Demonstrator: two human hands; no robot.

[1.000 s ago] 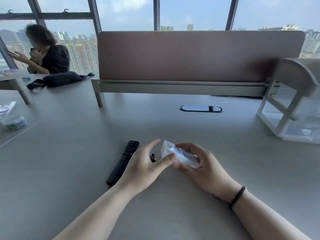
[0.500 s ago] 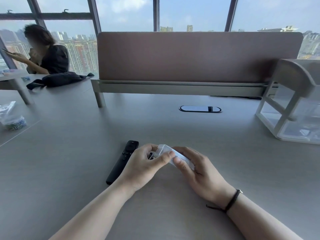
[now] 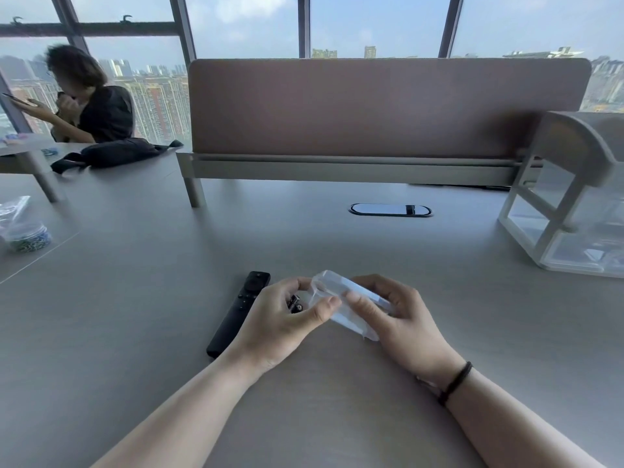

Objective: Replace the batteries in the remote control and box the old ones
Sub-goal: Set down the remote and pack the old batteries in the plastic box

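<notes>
Head view, sole entry: one grey desk (image 3: 135,332), seen from above the person's forearms. Item one, a clear plastic box (image 3: 347,307), held just above the desk between both hands, long axis running from upper left to lower right. The right hand (image 3: 401,319) wraps it from the far side, fingers curled over the top and thumb pressing the near face; the left hand (image 3: 280,322) pinches its left end, thumb on the near edge, fingers bent round behind. Item two, small dark batteries (image 3: 294,304), showing in the gap under the left fingers at the box's left end; whether they lie inside the box, at its mouth, or in the palm cannot be told, nor their count. Item three, a black remote control (image 3: 241,310), lying flat just left of the left hand, long axis pointing away and slightly right, buttons up, its near end partly covered by the left wrist; its battery cover is out of sight. The left hand is the nearer to both batteries and remote, so any feeding-in would likely fall to it. Also present: a desk divider (image 3: 388,106), a cable port (image 3: 391,210), a white drawer unit (image 3: 567,224) cut off at right, and a seated person (image 3: 91,99) at the far left.
</notes>
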